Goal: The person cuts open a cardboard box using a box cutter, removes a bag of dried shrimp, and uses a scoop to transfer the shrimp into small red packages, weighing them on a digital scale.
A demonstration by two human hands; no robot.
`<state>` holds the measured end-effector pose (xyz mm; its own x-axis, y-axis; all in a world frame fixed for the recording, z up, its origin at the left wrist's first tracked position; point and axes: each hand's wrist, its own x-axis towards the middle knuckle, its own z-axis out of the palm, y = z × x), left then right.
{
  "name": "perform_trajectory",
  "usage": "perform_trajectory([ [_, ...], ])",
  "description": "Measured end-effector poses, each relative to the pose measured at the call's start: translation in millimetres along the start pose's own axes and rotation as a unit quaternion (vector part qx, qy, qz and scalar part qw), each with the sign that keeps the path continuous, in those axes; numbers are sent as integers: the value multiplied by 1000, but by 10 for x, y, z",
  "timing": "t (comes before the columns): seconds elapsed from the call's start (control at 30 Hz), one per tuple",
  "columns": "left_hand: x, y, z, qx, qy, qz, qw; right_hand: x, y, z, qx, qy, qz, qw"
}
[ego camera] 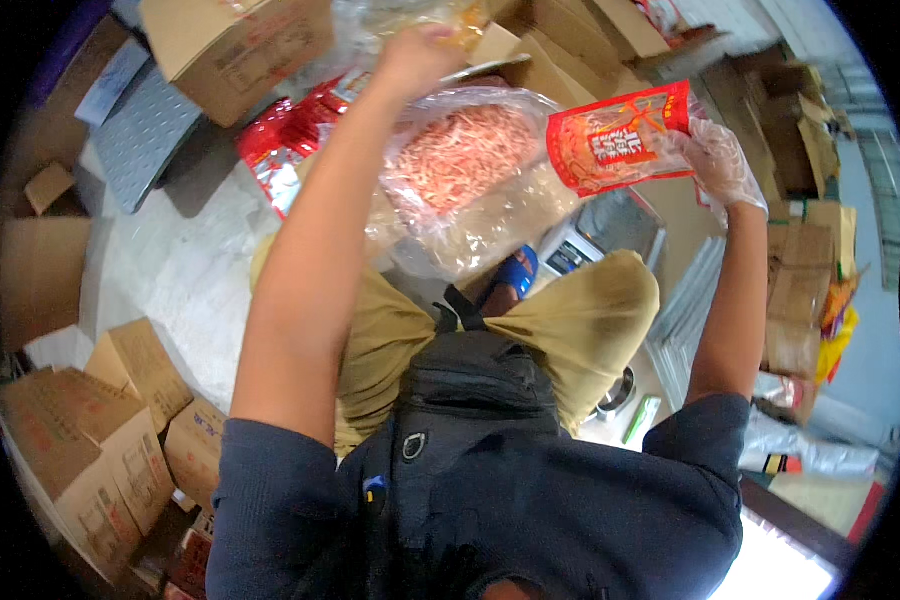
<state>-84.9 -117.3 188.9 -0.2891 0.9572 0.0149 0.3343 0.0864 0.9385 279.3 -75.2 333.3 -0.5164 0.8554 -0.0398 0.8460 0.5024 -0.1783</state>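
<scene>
My right hand (720,165), in a clear plastic glove, grips the end of a red printed pouch (615,142) with a see-through front. Reddish pieces show through its window. My left hand (416,60) is bare and reaches forward, at a clear plastic bag (450,22) with yellowish contents; its fingers are blurred and partly hidden. Between my hands, a large clear bag (487,217) lies open, holding a heap of pinkish shredded food (469,154). More red pouches (270,142) lie beyond my left forearm.
A digital scale (570,251) stands by my right knee, near a blue sandal (521,271). Cardboard boxes (240,56) are ahead, with further cartons (82,442) at left and stacked boxes (799,277) at right. A grey textured platform (146,131) sits on the floor at left.
</scene>
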Motion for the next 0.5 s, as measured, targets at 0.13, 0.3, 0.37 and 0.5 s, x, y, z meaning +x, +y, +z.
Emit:
perform_trajectory([
  [0.13,-84,126,2,17,-31,-32,999,-228,492,77,161,-2,232,959],
  [0.3,-129,125,-84,-5,-48,-39,998,-463,1071,408,-106,-12,215,971],
  [0.37,-116,104,-97,1,-57,-29,998,-572,1207,628,-120,43,232,964],
  [0.5,-103,110,-78,19,-55,-23,998,-682,1428,1010,-192,55,221,955],
])
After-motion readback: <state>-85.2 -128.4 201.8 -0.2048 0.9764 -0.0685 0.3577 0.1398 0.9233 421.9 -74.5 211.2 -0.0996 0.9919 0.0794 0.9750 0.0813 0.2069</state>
